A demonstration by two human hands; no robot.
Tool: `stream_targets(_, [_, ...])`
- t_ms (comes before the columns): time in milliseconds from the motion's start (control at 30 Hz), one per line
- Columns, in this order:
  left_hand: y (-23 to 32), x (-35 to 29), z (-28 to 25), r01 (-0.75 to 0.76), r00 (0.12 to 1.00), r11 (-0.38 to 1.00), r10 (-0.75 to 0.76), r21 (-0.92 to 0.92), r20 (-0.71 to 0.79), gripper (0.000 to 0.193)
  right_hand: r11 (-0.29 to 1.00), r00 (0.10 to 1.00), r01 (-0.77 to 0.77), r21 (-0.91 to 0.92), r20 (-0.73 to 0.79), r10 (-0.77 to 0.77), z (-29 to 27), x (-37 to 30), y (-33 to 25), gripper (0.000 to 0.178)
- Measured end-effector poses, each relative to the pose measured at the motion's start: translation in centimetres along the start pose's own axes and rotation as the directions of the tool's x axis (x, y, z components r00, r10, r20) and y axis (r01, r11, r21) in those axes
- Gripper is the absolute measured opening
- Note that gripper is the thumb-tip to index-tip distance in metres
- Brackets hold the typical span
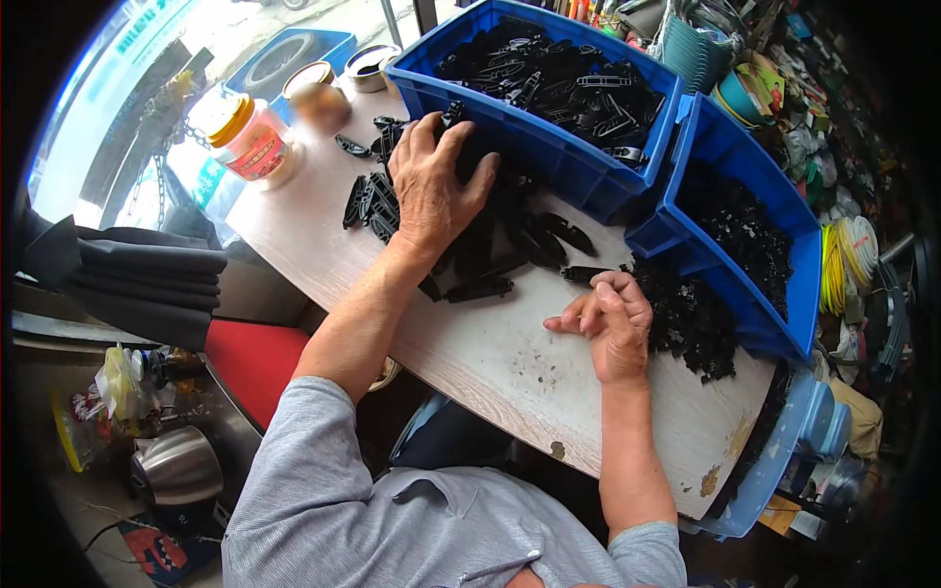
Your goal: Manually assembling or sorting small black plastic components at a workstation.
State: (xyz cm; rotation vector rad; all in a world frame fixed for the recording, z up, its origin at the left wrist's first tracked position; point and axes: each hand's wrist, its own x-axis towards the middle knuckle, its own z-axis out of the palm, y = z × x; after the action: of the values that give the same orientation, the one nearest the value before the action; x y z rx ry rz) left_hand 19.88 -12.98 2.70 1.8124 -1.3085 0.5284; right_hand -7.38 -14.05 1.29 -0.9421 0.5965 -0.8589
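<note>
Two hands: both rest on a pale worn tabletop (510, 363) that runs from the upper left to the lower right of the frame.
Left hand (436, 186): upper centre of the frame, palm down, fingers spread wide over a loose heap of long black plastic pieces (490, 250); I cannot tell whether it grips any.
Right hand (610, 323): centre right, fingers curled in narrow, touching the edge of a pile of small black plastic bits (691, 318); whether it pinches one is not clear.
Large blue bin (544, 147): top centre, just beyond the left hand, filled with more long black pieces.
Second blue bin (774, 225): right of the frame, tilted toward the table, spilling the small bits.
Jar with a yellow lid (250, 137): upper left, standing on the table, near two round tins (338, 73).
Grey sleeves: the person's forearms come in from the bottom edge.
Metal kettle (176, 465): lower left, below the table.
</note>
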Motion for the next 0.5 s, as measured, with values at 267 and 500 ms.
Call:
stream_targets(267, [3.6, 3.9, -0.8, -0.195, 0.976, 0.98, 0.19, -0.047, -0.103, 0.056, 0.999, 1.0, 0.009, -0.042, -0.025, -0.01, 0.1, 0.0, -0.5, 0.016])
stream_targets(500, [6.9, 12.9, 5.1, -0.387, 0.894, 0.901, 0.418, -0.196, 0.159, 0.076, 0.998, 1.0, -0.025, 0.055, -0.002, 0.025, -0.1, -0.2, -0.5, 0.013])
